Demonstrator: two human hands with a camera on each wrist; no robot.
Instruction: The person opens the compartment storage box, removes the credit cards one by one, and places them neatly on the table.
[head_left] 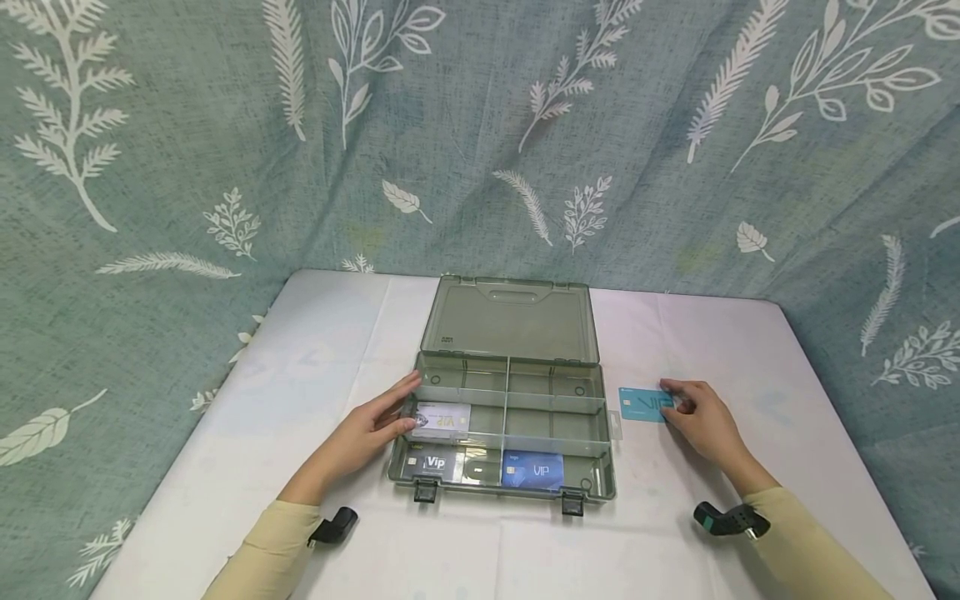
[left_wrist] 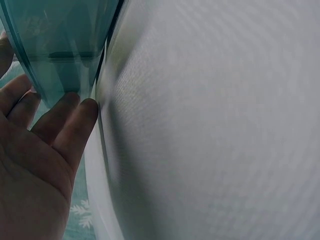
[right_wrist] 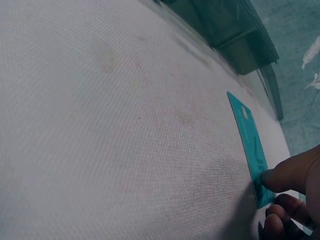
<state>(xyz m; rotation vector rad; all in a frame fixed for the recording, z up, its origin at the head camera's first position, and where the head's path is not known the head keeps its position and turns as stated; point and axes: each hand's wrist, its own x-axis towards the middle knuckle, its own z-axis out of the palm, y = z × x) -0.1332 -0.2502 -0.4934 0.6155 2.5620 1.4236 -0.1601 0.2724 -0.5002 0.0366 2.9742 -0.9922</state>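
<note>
In the head view my right hand (head_left: pixel 705 423) pinches the right end of a teal VIP card (head_left: pixel 639 404), to the right of a clear greenish divided box (head_left: pixel 557 414). The right wrist view shows the thumb on the card's face (right_wrist: pixel 248 142), fingers behind it and the card raised off the cloth at a slant. My left hand (head_left: pixel 366 431) rests with extended fingers against the box's left wall (left_wrist: pixel 65 55). In the box lie a white VIP card (head_left: pixel 444 419) in the middle-left compartment, a dark Vip card (head_left: pixel 431 462) front left and a blue VIP card (head_left: pixel 532 471) front right.
The box's lid (head_left: pixel 517 321) lies folded back behind it. Two dark latches (head_left: pixel 424 492) hang at the front edge. A white cloth (head_left: pixel 675 333) covers the table, and a blue-green leaf-patterned curtain (head_left: pixel 465 125) stands behind and at both sides.
</note>
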